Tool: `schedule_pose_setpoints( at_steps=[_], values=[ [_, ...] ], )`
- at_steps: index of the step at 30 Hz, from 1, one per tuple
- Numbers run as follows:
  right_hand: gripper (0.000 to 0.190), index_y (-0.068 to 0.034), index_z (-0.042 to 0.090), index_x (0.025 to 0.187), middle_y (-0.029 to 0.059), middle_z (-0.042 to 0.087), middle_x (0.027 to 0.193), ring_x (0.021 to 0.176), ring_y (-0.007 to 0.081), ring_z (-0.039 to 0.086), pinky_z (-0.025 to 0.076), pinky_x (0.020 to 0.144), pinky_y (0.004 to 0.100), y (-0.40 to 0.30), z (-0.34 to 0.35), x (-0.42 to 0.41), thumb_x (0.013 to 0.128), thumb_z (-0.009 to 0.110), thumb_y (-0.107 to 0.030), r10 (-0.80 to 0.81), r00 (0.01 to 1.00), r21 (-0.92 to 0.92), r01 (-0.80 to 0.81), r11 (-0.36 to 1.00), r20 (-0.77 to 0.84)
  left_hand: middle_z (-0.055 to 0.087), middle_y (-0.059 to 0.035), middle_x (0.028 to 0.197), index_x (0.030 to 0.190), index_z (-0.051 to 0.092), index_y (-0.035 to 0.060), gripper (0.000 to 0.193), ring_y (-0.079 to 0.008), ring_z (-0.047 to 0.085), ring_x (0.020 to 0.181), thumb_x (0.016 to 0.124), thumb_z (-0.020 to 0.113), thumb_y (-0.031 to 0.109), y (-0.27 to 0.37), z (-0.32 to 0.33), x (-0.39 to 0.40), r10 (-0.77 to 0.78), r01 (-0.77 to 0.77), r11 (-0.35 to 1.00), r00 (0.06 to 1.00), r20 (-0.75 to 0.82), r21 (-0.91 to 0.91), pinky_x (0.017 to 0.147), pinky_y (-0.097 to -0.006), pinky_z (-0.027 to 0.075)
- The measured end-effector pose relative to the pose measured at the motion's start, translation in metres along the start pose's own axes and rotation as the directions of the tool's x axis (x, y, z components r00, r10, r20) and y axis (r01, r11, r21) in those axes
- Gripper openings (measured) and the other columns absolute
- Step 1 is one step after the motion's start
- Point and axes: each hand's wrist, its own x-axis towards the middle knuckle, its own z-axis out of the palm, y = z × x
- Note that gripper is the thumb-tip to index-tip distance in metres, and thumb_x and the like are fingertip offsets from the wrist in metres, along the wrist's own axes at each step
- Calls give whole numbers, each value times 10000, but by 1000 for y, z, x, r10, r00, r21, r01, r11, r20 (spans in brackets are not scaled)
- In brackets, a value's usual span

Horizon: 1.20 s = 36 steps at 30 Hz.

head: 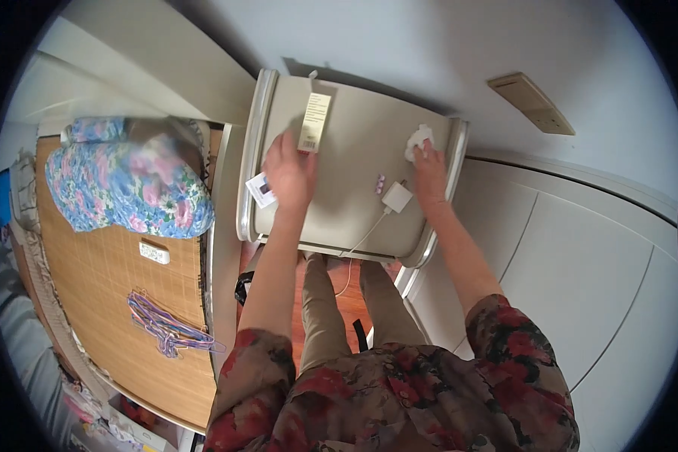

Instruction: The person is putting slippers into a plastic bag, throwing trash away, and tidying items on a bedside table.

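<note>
A cream nightstand (361, 141) stands before me. At its right side the fingers of my right hand (431, 172) rest on a crumpled white tissue or cloth (418, 138) and press it to the top. My left hand (291, 172) is over the left part, its thumb and fingers at the lower end of a narrow pale-yellow carton (315, 118) bearing print. Whether they grip the carton is unclear. Partly under my left wrist lies a white card or small packet (260, 190). A white charger plug (397, 197) with its cable and a small purple item (379, 184) lie nearer the right hand.
To the left is a bed with a woven mat (101, 271), holding folded floral bedding (135, 186), a white remote-like object (154, 252) and a bunch of wire hangers (169, 327). A wall socket plate (531, 103) is at upper right. White cabinet panels (576, 237) flank the right.
</note>
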Motion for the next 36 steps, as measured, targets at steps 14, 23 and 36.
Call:
schedule_pose_setpoints(
  at_steps=[14,23,36],
  values=[
    [367,-60,589,1047,178,543,993,932,348,510,429,817,384,3,-108,-17,714,488,56,187,954,493,-49,869,-236,357,-131,1311,1312,290,93,641,-301,274,1260,732,562,100,-48,-42,-68,-48,-216,778,916,398,590,1018,-456,228],
    [378,-43,572,1046,159,480,1064,940,324,480,421,805,389,67,-202,74,677,548,36,-17,796,9,29,1000,-605,461,-162,1101,1214,398,37,601,-331,479,1005,671,630,153,-16,-30,-66,-96,25,964,960,263,264,867,-423,391],
    [391,-80,570,1096,235,470,1101,1005,374,464,381,867,424,144,-198,-27,736,468,34,431,833,202,-383,902,-347,506,-197,1035,1163,448,-84,669,-245,546,906,653,704,266,-19,6,-138,-608,620,637,769,196,-458,777,-340,458]
  ],
)
